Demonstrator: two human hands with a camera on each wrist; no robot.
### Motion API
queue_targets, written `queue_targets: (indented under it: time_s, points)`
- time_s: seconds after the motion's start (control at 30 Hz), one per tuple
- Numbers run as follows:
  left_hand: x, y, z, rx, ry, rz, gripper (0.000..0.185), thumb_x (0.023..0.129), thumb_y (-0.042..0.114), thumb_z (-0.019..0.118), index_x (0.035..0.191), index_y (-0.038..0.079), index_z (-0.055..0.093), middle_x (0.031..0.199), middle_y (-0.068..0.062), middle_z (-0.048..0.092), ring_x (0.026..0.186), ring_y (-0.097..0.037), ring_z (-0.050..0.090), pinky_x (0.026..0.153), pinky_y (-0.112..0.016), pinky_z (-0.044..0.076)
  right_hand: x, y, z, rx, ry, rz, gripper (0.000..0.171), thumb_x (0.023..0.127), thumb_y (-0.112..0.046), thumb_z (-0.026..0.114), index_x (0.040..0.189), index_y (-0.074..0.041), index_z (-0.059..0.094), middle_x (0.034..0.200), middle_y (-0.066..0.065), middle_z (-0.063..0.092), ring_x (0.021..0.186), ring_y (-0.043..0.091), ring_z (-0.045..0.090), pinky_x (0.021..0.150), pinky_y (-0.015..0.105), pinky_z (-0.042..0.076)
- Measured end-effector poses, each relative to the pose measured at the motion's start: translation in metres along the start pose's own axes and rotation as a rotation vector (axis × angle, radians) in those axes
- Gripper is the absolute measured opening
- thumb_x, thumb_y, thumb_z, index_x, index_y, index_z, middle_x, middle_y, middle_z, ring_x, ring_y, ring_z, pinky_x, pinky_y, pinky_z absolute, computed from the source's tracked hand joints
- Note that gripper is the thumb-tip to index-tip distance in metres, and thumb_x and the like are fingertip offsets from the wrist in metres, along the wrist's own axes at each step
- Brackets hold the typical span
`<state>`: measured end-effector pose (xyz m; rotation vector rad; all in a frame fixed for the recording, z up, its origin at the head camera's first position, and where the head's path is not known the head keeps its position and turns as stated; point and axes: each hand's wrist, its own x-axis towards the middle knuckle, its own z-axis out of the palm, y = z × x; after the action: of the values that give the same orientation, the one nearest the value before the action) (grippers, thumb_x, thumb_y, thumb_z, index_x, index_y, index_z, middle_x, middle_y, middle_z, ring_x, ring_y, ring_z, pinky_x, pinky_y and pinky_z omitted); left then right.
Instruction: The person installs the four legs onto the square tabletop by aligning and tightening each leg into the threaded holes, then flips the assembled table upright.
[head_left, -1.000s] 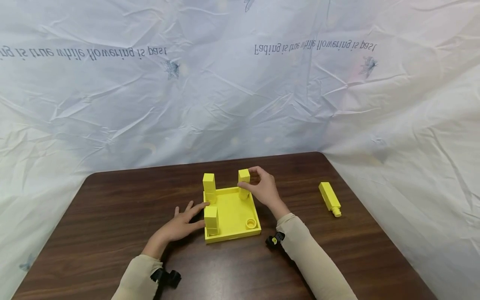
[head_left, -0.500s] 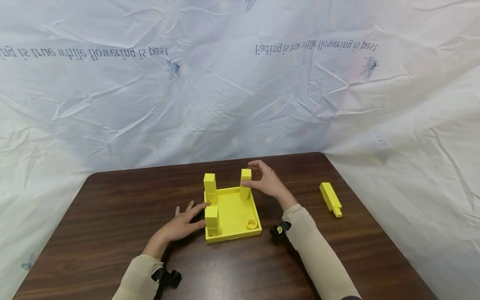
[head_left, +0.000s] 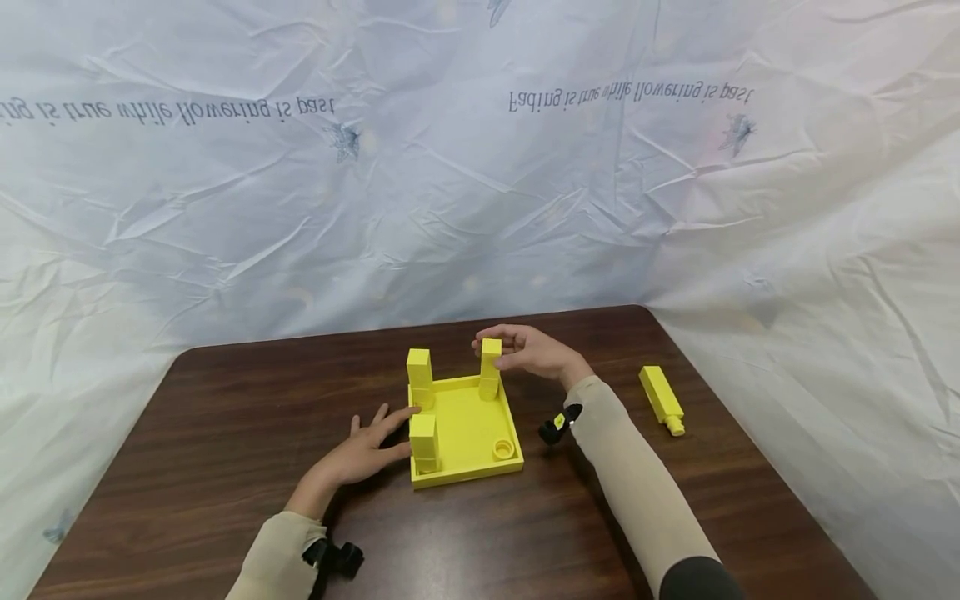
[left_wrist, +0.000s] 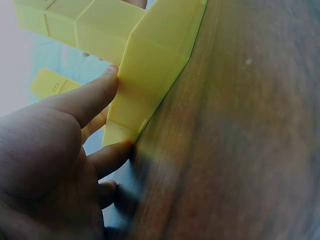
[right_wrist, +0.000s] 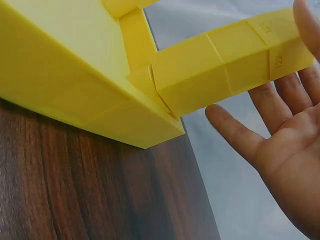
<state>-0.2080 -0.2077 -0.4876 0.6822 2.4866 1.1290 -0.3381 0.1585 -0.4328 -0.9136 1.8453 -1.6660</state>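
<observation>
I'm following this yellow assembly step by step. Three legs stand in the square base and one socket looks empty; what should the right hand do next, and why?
Probably move the right hand off the far right leg and over to the loose leg lying on the table. The near right socket of the base is empty, and the left hand already steadies the base's left edge.

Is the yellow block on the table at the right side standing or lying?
Lying. The loose yellow block rests lengthwise on the table, apart from the tray.
</observation>
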Motion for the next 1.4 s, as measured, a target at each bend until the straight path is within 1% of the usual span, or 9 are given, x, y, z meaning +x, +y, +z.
queue_targets:
  time_s: [0.13,0.27,0.47,0.7,0.83,1.0,1.13,1.3,1.4]
  points:
    - [0.001,-0.002,0.001,0.009,0.000,-0.018,0.073,0.108,0.045,0.060,0.169,0.020,0.029,0.172,-0.017,0.026,0.161,-0.045,-0.003,0.117,-0.069,-0.023,0.000,-0.002,0.004,0.003,0.042,0.023,0.055,0.100,0.006,0.068,0.150,0.010,0.047,0.146,0.031,0.055,0.127,0.024,0.063,0.105,0.041,0.054]
    - [0.002,-0.003,0.002,0.016,0.005,-0.012,0.072,0.109,0.044,0.059,0.169,0.019,0.029,0.172,-0.019,0.026,0.160,-0.046,-0.003,0.117,-0.070,-0.023,-0.001,-0.006,0.012,-0.058,0.123,0.041,0.056,0.097,0.005,0.072,0.147,0.012,0.049,0.148,0.033,0.052,0.119,0.024,0.066,0.099,0.042,0.057]
    - [0.001,-0.003,0.001,0.011,0.003,-0.003,0.072,0.109,0.044,0.059,0.169,0.019,0.028,0.171,-0.020,0.026,0.160,-0.047,-0.004,0.116,-0.071,-0.022,-0.002,-0.014,0.023,-0.212,0.224,0.066,0.057,0.093,-0.007,0.082,0.143,0.004,0.057,0.142,0.017,0.063,0.116,0.037,0.066,0.097,0.057,0.056]
    - [0.001,-0.002,0.001,0.010,0.001,-0.004,0.072,0.109,0.044,0.059,0.169,0.020,0.028,0.172,-0.018,0.027,0.160,-0.046,-0.004,0.116,-0.071,-0.022,-0.005,-0.014,0.036,-0.372,0.348,0.037,0.053,0.090,-0.018,0.088,0.135,-0.006,0.064,0.128,0.006,0.069,0.117,0.027,0.067,0.094,0.046,0.058]
    - [0.001,-0.002,0.000,0.012,0.008,-0.006,0.072,0.109,0.044,0.060,0.169,0.020,0.029,0.172,-0.017,0.027,0.160,-0.045,-0.003,0.116,-0.071,-0.023,-0.008,-0.011,0.046,-0.408,0.456,0.012,0.054,0.089,-0.021,0.089,0.134,-0.005,0.064,0.124,0.007,0.068,0.111,0.025,0.068,0.092,0.045,0.058]
    - [0.000,-0.002,0.000,0.019,0.011,-0.012,0.072,0.108,0.045,0.059,0.169,0.020,0.029,0.172,-0.018,0.027,0.160,-0.045,-0.003,0.116,-0.071,-0.023,-0.010,-0.007,0.063,-0.444,0.606,-0.014,0.049,0.088,-0.026,0.090,0.128,-0.011,0.065,0.117,0.006,0.069,0.101,0.024,0.070,0.082,0.043,0.060]
    - [0.000,-0.002,0.000,0.018,0.009,-0.014,0.072,0.109,0.044,0.059,0.169,0.020,0.029,0.172,-0.018,0.027,0.160,-0.045,-0.003,0.117,-0.071,-0.023,-0.010,-0.004,0.073,-0.466,0.700,-0.027,0.047,0.086,-0.029,0.091,0.123,-0.013,0.065,0.111,0.004,0.069,0.096,0.022,0.071,0.078,0.041,0.062]
    - [0.000,-0.002,0.000,0.013,0.005,-0.011,0.072,0.109,0.044,0.059,0.169,0.019,0.029,0.172,-0.018,0.027,0.160,-0.045,-0.003,0.116,-0.071,-0.023,-0.008,-0.004,0.079,-0.497,0.753,-0.034,0.046,0.086,-0.030,0.092,0.119,-0.013,0.064,0.108,0.004,0.068,0.095,0.021,0.071,0.078,0.042,0.062]
    - [0.000,-0.002,0.001,0.005,0.005,-0.009,0.072,0.109,0.044,0.059,0.169,0.019,0.029,0.172,-0.018,0.027,0.160,-0.045,-0.003,0.117,-0.070,-0.023,-0.008,-0.005,0.080,-0.541,0.751,-0.017,0.050,0.086,-0.034,0.091,0.122,-0.013,0.064,0.114,0.008,0.067,0.098,0.025,0.069,0.080,0.045,0.061]
